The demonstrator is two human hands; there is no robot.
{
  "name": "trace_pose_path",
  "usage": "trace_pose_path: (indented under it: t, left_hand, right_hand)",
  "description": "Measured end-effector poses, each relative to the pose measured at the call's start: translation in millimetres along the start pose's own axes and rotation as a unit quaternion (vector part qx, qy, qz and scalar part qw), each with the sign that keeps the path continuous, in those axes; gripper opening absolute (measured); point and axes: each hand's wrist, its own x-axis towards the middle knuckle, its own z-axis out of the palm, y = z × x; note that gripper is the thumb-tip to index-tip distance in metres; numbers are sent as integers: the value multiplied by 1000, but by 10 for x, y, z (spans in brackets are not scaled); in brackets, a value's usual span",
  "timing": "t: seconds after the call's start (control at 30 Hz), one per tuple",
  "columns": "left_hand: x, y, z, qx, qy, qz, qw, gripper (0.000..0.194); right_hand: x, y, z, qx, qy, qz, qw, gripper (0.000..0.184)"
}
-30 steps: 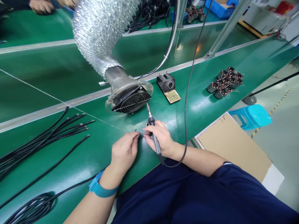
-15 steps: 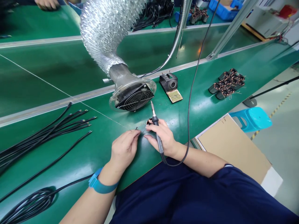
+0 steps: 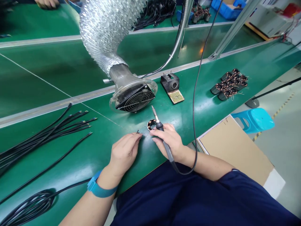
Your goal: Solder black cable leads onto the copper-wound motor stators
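My left hand (image 3: 125, 149) is closed in a pinch, and a short dark cable end (image 3: 137, 131) pokes up from its fingertips. A black cable (image 3: 75, 184) runs toward that hand and passes behind the wrist strap (image 3: 101, 189). In my right hand (image 3: 170, 141) is a soldering iron (image 3: 167, 147), its tip pointing up and away toward the fan. Right beside those fingers a copper-wound stator (image 3: 149, 125) is partly covered by the hand and iron. A thin pale wire (image 3: 101, 113) slants down from the upper left toward my left hand.
A fume extractor fan (image 3: 137, 99) on a foil duct (image 3: 110, 34) hangs ahead. Behind it to the right stands an iron holder (image 3: 169, 81) with a sponge. Several stators (image 3: 229, 84) sit farther right. Black cables (image 3: 44, 133) lie left. Another person's hand (image 3: 47, 3) shows across the bench.
My right hand has shifted right with the soldering iron, away from my left fingertips. The iron's tip is slightly lower, and more of the stator shows. My left hand has barely moved.
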Motion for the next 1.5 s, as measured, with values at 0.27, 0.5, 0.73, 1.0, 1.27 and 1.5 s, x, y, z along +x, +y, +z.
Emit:
trace_pose_path:
  t: [0.27,0.5,0.73,1.0,1.27,1.5]
  left_hand:
    - [14,23,-26,17,5,18,1000,20]
    - [4,36,-49,12,5,23,1000,22]
    - [29,62,-33,11,7,21,1000,23]
    - [14,65,-18,17,13,7,1000,23]
    - [15,53,3,19,17,5,1000,23]
    - [59,19,42,50,20,-17,998,15]
  right_hand:
    - [-1,51,54,-31,-28,25,999,28]
    - [-14,92,16,-18,-44,-7,999,31]
    - [-64,205,204,-62,-63,18,996,23]
    - [-38,224,278,-81,-63,17,995,23]
    - [-48,271,261,-55,-80,9,995,23]
    - [-7,290,296,-12,-46,36,998,19]
